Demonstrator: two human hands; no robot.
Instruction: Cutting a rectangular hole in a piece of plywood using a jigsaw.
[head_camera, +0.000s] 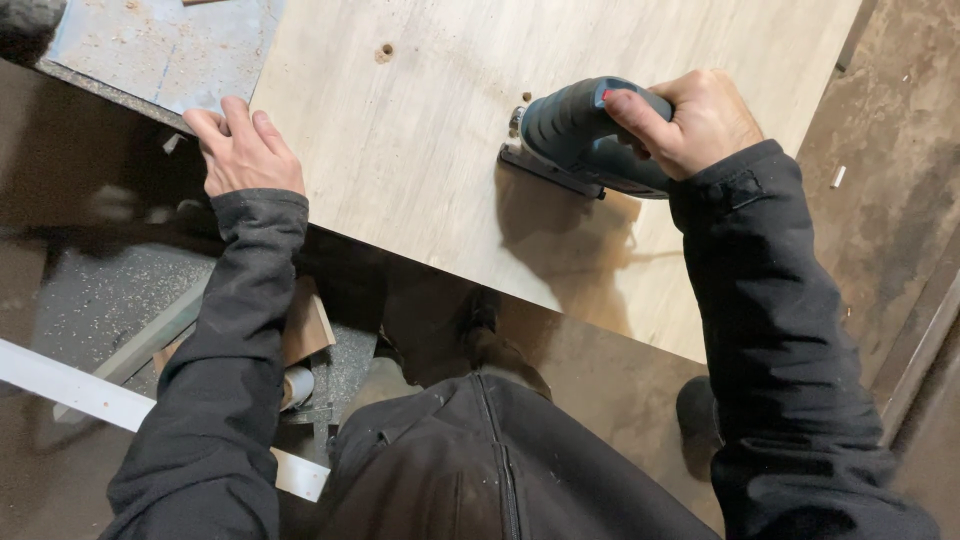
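A large pale plywood sheet (420, 130) lies flat in front of me, with a small drilled hole (383, 52) near its far side. My right hand (690, 120) is wrapped around the handle of a dark teal jigsaw (575, 135), whose base plate rests on the sheet. My left hand (243, 150) presses flat on the sheet's near left corner, fingers together, holding nothing. Both arms wear dark sleeves.
A grey dusty board (160, 45) lies under the sheet at the top left. Below the sheet are a white strip (90, 395), a small wood offcut (305, 325) and sawdust on the floor. Bare concrete floor (900, 150) runs along the right.
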